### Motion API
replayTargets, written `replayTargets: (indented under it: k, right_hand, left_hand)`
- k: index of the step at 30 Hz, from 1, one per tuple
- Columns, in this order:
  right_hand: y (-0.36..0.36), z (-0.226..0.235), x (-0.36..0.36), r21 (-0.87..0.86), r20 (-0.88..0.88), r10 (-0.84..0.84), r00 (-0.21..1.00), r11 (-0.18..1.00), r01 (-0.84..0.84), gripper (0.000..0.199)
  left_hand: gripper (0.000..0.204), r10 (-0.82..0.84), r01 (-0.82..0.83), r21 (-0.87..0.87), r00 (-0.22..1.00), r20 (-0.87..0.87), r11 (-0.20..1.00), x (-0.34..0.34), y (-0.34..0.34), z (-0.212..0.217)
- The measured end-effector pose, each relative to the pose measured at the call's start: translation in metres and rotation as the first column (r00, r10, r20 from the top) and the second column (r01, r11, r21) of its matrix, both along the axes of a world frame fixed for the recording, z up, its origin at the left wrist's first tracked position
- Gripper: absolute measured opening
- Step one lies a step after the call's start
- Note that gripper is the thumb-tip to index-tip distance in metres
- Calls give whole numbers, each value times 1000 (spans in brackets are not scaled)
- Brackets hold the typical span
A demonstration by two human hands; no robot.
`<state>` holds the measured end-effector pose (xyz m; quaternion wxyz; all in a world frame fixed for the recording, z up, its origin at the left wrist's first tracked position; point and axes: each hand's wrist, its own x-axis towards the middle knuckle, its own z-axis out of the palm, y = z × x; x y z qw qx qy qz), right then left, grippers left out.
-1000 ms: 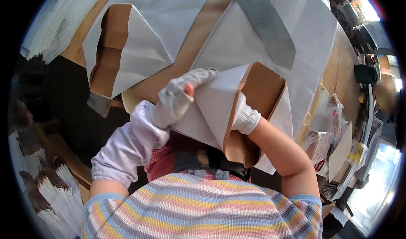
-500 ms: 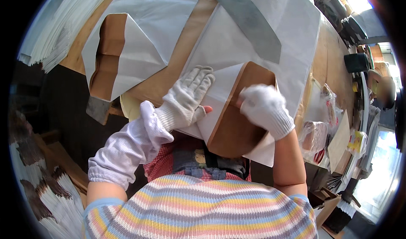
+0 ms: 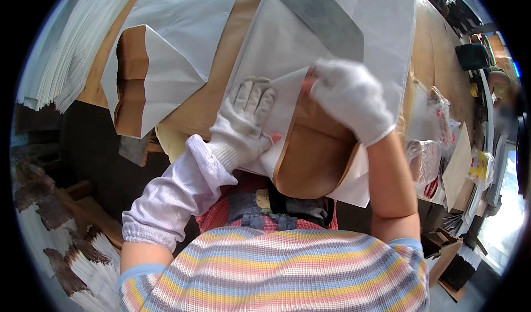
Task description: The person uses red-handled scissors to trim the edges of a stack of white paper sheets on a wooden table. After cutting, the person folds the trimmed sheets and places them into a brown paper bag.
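Observation:
A paper bag, white outside and brown inside (image 3: 315,154), lies in front of me with its near end spread into a rounded opening. My left hand (image 3: 245,121), in a white knit glove, rests flat on the white paper along its left side, fingers stretched out. At the far end of the brown part is my right hand (image 3: 351,99), gloved but with bare fingertips. Its bent fingers are closed on the bag's edge, somewhat blurred. Another bag with a folded-open brown end (image 3: 131,82) lies at the left.
White paper sheets (image 3: 387,30) cover the table, and a curved grey strip (image 3: 326,22) lies across them. Thick paper stacks (image 3: 83,41) stand at far left. Plastic-wrapped items (image 3: 425,160) and a pale board (image 3: 458,165) sit at right. More bundles (image 3: 88,268) lie lower left.
My right hand has moved away from me to the far edge of the bag's brown part. The bag's near end looks rounder. My left hand stays flat on the paper.

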<state>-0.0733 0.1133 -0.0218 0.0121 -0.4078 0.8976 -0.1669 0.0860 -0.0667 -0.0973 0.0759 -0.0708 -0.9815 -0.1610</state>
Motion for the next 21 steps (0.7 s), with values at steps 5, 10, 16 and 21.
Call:
replayTargets:
  k: [5,10,16,21]
  right_hand:
    - [-20,-42,-145,29,-413,-395,821,895,445,69]
    - [-68,-30,-154,245,-200,-336,920,892,379,69]
    - [-43,51,-135,-18,-69,-306,949,952,306,32]
    - [81,51,-21,-220,298,57,953,976,10,16]
  left_hand:
    - [100,-77,78,-30,996,47,996,-10,4,2]
    - [101,-242,240,31,962,122,970,-61,14,27]
    - [93,-185,186,-70,983,18,980,-64,26,9]
    - [94,-18,-32,265,983,182,964,-8,18,8]
